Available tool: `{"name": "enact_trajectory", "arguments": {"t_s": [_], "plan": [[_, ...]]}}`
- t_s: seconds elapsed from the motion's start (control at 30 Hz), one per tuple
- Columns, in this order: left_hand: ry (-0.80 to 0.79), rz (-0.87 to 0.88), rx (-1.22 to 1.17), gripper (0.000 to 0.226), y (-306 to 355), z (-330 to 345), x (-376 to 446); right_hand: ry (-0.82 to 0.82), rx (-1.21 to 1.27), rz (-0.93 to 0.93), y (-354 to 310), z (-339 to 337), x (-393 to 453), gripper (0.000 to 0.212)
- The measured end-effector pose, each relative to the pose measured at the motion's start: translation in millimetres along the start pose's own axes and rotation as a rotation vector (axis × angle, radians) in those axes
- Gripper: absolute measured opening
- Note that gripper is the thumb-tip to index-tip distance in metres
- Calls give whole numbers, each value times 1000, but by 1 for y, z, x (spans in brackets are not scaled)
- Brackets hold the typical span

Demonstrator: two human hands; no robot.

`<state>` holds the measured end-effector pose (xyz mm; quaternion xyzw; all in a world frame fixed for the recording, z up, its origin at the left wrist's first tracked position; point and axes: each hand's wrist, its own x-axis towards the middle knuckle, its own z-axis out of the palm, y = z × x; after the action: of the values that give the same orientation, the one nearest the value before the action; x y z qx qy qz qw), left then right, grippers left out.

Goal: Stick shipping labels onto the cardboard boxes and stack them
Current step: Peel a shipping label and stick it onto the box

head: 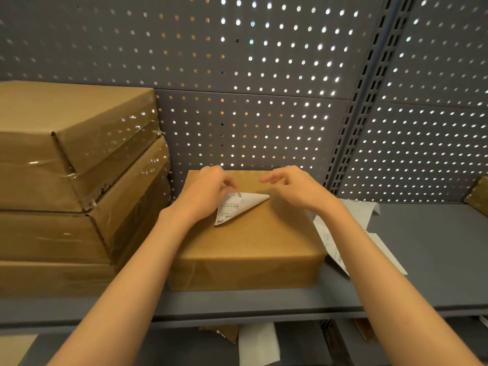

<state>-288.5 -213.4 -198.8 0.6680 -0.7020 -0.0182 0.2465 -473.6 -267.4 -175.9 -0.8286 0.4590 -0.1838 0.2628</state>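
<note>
Cardboard box [248, 241], one, lying flat at centre frame on the grey shelf [427, 249], its broad top face toward the camera.

Shipping label [237, 207], one, white, lying on the far half of the box top. Part of it is curled or folded over, so a blank white triangle points toward the right of the frame while the printed face with small codes shows at lower left. It does not look fully stuck down.

Left hand [203, 192]: over the label's left edge, fingers curled, seemingly pinching or pressing the paper near its upper corner; the exact contact is hidden by the fingers.

Right hand [295, 188]: just right of the label, fingers loosely spread and holding nothing, hovering above the box top; whether it touches the cardboard cannot be told.

Governing relation: the label lies between the two hands, its raised flap pointing toward the free right hand. Judged next move: the right hand is the nearer one to take or flatten that flap while the left anchors the other side.

Stack of boxes [79, 186], tape-wrapped, at left of frame, touching or just beside the working box; probable destination once labelled.

Loose label sheets [369, 233], white, on the shelf just right of the box.

Perforated back panel [264, 75], grey, across the upper frame.
</note>
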Motion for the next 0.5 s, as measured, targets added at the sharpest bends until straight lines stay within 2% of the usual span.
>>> {"name": "enact_trajectory", "arguments": {"t_s": [0.1, 0.23, 0.4, 0.5], "plan": [[-73, 65, -52, 29, 5, 1, -1, 59, 15, -88, -5, 4, 0, 43], [-142, 119, -103, 43, 10, 6, -5, 9, 57, -154, -17, 16, 3, 36], [-227, 116, -110, 32, 9, 12, -12, -113, -177, -155, -17, 30, -1, 35], [-233, 84, -99, 34, 1, 15, -17, -90, -233, -112, -12, 29, -8, 32]]}}
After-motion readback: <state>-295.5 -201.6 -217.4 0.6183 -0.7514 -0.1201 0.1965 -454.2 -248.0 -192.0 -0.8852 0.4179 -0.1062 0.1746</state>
